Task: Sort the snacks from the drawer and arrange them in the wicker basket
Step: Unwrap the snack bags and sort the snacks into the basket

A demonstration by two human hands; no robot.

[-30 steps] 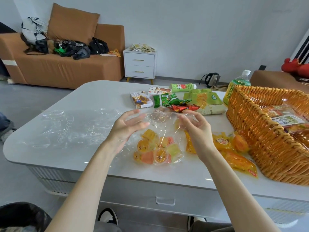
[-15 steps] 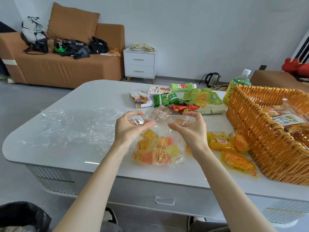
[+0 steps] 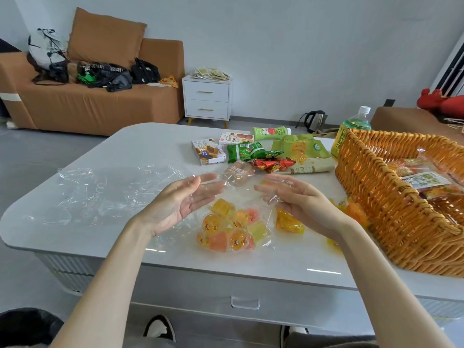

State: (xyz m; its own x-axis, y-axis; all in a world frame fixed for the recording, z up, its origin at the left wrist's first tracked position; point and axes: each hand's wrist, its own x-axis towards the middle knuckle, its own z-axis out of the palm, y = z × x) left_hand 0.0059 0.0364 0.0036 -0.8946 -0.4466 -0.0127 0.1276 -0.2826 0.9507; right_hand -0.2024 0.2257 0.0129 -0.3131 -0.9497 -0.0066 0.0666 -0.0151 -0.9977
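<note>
A clear plastic bag of jelly cups in yellow, orange, pink and green lies on the white table in front of me. My left hand hovers at the bag's left side, palm turned inward and fingers straight. Across the bag's loose top, my right hand faces it with extended fingers, and clear film drapes against them. Neither hand grips anything. The wicker basket stands at the right with several packets inside. Yellow snack packets lie between the bag and the basket.
Two small boxes, green packets, a red packet, a large green bag and two green bottles sit at the table's far side. A crumpled clear plastic sheet covers the left. The table's drawer is shut.
Both hands pinched the bag's top edge earlier. They have let go and spread apart, palms now facing each other over the bag.
</note>
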